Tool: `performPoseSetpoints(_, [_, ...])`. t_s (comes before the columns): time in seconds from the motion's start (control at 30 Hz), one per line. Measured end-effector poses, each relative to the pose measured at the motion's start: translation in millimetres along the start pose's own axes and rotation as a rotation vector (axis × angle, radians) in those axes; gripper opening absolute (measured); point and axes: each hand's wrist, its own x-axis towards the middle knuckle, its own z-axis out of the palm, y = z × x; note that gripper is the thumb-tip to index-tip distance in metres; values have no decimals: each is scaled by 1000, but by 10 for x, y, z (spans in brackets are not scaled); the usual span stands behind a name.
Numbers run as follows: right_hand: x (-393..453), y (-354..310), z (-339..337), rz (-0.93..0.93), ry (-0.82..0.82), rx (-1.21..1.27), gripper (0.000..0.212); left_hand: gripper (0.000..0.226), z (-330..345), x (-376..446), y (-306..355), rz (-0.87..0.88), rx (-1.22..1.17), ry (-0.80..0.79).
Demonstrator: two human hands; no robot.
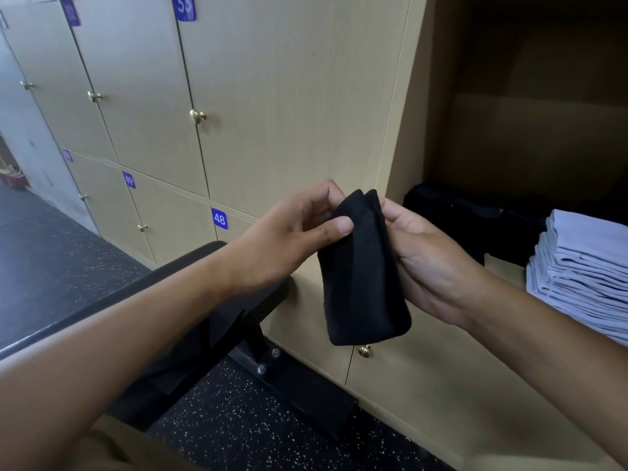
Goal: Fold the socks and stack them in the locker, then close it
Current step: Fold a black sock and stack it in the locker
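the soft, light black sock (pixel 365 277) is being pinched at its top by the left hand (pixel 299 229) and cradled by the right hand (pixel 438 263).

Locker numbers, that's about all there is to read here.

A blue tag (pixel 184 6) on the top corner of an upper locker door (pixel 289 96) says 33, a lower door (pixel 234 229) has a blue tag (pixel 219 218) reading 48, and the one to its left wears a tag (pixel 129 180) that looks like 49. Two more purple-blue tags (pixel 72 12) (pixel 67 155) sit further left, too blurry to make out.
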Motion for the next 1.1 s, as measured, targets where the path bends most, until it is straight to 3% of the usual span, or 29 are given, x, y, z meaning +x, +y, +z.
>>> performPoseSetpoints(0.27, [-52, -77, -32, 52, 37, 12, 33, 12, 79, 31, -27, -46, -70, -21])
performPoseSetpoints(0.5, [-135, -298, -234, -2, 179, 12, 26, 17, 156, 180, -50, -54, 33, 158])
performPoseSetpoints(0.67, [-271, -418, -326, -63, 172, -438, 25, 13, 250, 315, -43, -78, 84, 213])
performPoseSetpoints(0.8, [-331, -358, -430, -125, 257, -797, 18, 14, 365, 434, -47, -102, 46, 245])
performPoseSetpoints(0.93, [-398, -353, -553, -137, 367, -784, 23, 28, 486, 572, -120, -201, -139, 315])
performPoseSetpoints(1.1, [-455, -384, -738, -106, 506, -731, 32, 47, 616, 683, -194, -311, -311, 278])
